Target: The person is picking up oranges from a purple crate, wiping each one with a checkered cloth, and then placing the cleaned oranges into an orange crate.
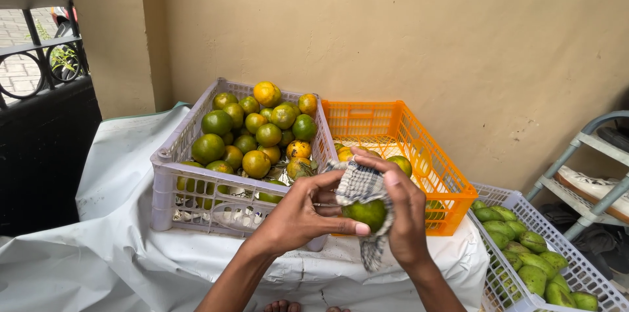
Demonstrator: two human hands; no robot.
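**Green citrus wiped with a checked cloth**

Green and round, the citrus fruit (pixel 367 212) sits between both hands in front of the two crates. The left hand (pixel 301 217) cups it from the side, thumb laid along its lower edge and fingers curled behind, closed firmly on it. The right hand (pixel 403 214) is closed over a checked cloth (pixel 362 187) and presses that cloth against the top and far side of the same fruit; the cloth's loose end hangs below the hands.

The step in hand looks like cleaning: one fruit is being rubbed. The next move seems to call for turning the fruit in the left hand so the cloth reaches the bare side facing the camera, without loosening the hold.

Behind the hands, a grey crate (pixel 167 174) is heaped with green and orange citrus. Just beside it, an orange crate (pixel 452 187) holds only a few fruits. Both stand on a table under a white sheet (pixel 118 246). Lower right, a white basket (pixel 580 266) holds green mangoes (pixel 534 273).
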